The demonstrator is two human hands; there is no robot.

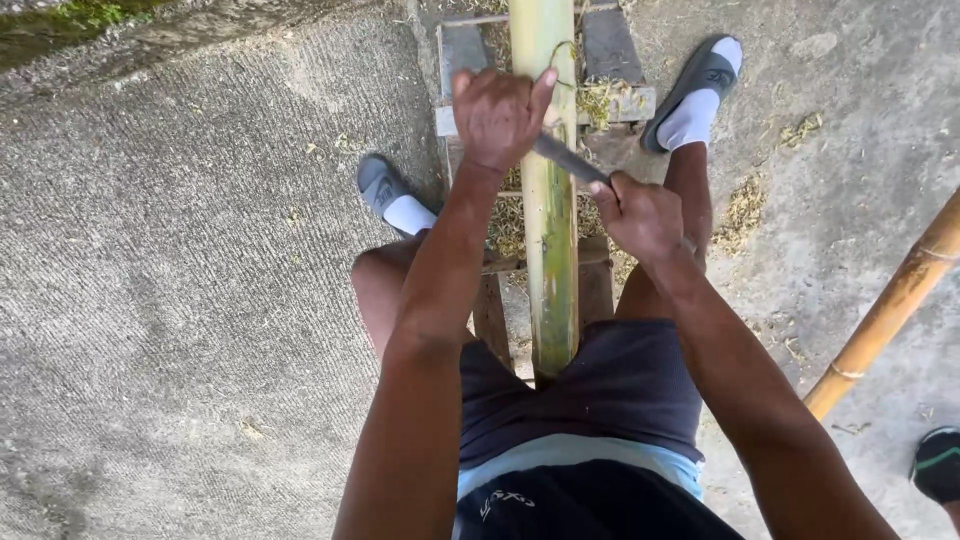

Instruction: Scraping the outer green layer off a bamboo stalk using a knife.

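A green bamboo pole [552, 250] runs lengthwise between my knees and rests on a low wooden stand [610, 100]. A dark blade [570, 158] lies across the pole. My left hand [497, 115] is closed over the blade's far end, on the pole's left side. My right hand [640, 215] grips the blade's handle to the right of the pole. Pale shavings [600, 98] lie on the stand under the pole.
My feet in white socks and grey slides [700, 90] stand on the concrete either side of the stand. A yellow bamboo pole [890, 305] leans in from the right edge. Another person's dark shoe [940, 465] shows at the lower right. A mossy kerb [90, 30] runs along the upper left.
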